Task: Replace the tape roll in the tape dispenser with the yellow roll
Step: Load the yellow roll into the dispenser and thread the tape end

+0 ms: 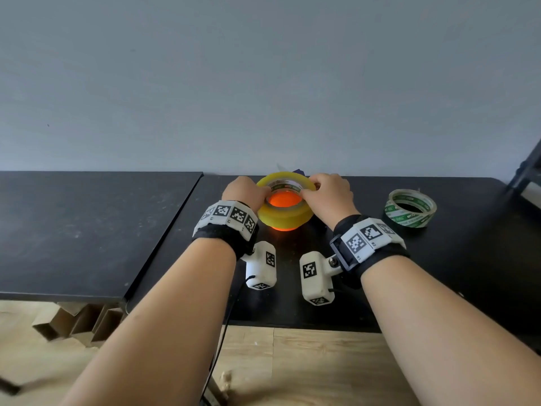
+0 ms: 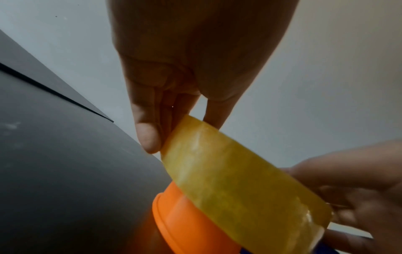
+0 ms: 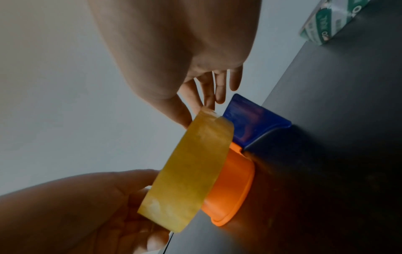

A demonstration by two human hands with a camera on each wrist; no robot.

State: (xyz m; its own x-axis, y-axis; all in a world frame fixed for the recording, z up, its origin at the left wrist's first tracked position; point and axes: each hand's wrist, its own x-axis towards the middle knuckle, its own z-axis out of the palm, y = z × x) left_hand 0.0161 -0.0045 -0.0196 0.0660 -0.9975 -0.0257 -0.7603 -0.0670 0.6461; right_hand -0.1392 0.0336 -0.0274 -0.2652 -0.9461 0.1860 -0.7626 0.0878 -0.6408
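Note:
The yellow tape roll (image 1: 282, 213) sits tilted over the orange hub (image 1: 283, 199) of the tape dispenser, partway down it. My left hand (image 1: 244, 190) pinches the roll's left rim and my right hand (image 1: 328, 191) pinches its right rim. In the left wrist view the yellow roll (image 2: 239, 185) leans over the orange hub (image 2: 180, 220), with my fingers (image 2: 147, 134) on its upper edge. In the right wrist view the roll (image 3: 191, 171) covers part of the orange hub (image 3: 232, 189), and the dispenser's blue body (image 3: 254, 120) lies behind it. Most of the dispenser is hidden.
A green-and-white tape roll (image 1: 409, 208) lies flat on the black table (image 1: 439, 273) to the right of my hands; it also shows as a green-and-white roll (image 3: 326, 25) in the right wrist view. A second black tabletop (image 1: 73, 230) adjoins on the left. A dark frame (image 1: 527, 177) stands at far right.

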